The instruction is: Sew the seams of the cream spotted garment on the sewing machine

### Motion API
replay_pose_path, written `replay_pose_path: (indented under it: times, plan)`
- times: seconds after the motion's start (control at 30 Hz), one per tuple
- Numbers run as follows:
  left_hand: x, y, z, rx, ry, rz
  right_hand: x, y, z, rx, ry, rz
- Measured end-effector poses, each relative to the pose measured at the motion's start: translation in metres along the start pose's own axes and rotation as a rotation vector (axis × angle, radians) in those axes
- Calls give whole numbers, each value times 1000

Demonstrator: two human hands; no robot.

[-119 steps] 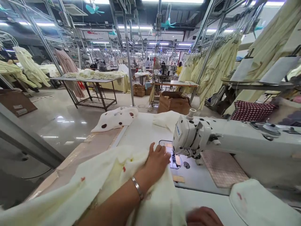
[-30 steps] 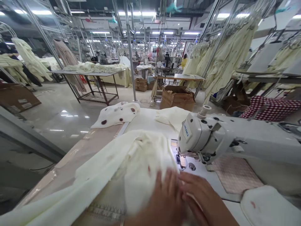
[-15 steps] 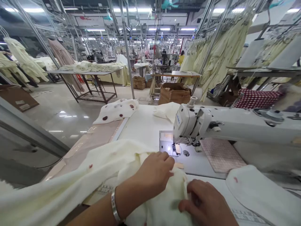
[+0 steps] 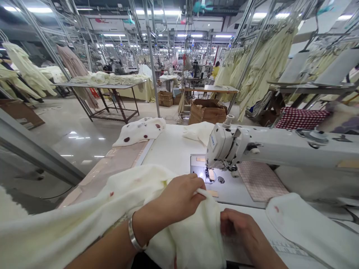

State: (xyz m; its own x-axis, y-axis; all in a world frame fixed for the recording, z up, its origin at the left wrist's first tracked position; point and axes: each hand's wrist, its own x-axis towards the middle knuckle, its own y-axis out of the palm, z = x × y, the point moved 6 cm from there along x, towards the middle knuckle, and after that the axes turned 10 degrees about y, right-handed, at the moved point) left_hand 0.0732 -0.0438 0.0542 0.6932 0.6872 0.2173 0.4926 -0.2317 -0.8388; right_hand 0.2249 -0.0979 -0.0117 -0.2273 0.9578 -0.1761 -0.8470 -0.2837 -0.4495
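Note:
A large cream fabric piece (image 4: 193, 239) with a few small reddish marks spreads across the sewing table and off its left side. My left hand (image 4: 182, 194), with a silver bangle at the wrist, pinches a fold of it just in front of the needle area. Lower right, my right hand (image 4: 238, 226) has its fingers curled at the fabric's right edge; the fingertips are partly hidden there. The white sewing machine (image 4: 224, 145) stands beyond both hands, its lamp lighting the presser foot (image 4: 209, 173). No fabric lies under the foot.
A white fabric piece (image 4: 311, 224) lies at the right of the table. Spotted fabric (image 4: 140, 131) rests at the far left corner, and a pink quilted pad (image 4: 260, 181) sits under the machine arm. Beyond are a cardboard box (image 4: 207, 112) and hanging garments (image 4: 266, 63).
My left hand has lifted slightly, raising a fold of the cream fabric. The right hand has shifted a little, its fingers now curled in at the fabric's edge.

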Motion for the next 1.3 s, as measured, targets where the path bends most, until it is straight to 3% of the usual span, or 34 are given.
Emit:
replay_pose_path:
  times: [0.17,0.4,0.63,0.73,0.83,0.97,1.17,1.3]
  plan:
    - [1,0,2,-80,-28,1,5,3,-1,-87,60,-120]
    - [-5,-5,15,-313,-123,32,3,9,3,193,90,72]
    - [-4,14,-5,-345,107,228,4,12,11,265,7,127]
    - [-1,16,-6,-258,124,209,4,17,5,279,36,71]
    - [1,9,3,-242,4,134,3,26,-8,367,171,46]
    - [-1,8,18,-373,-196,135,2,31,-17,459,241,57]
    - [-2,28,31,-819,-313,176,2,22,-18,413,235,62]
    - [-2,34,36,-896,-356,187,2,19,-18,385,239,100]
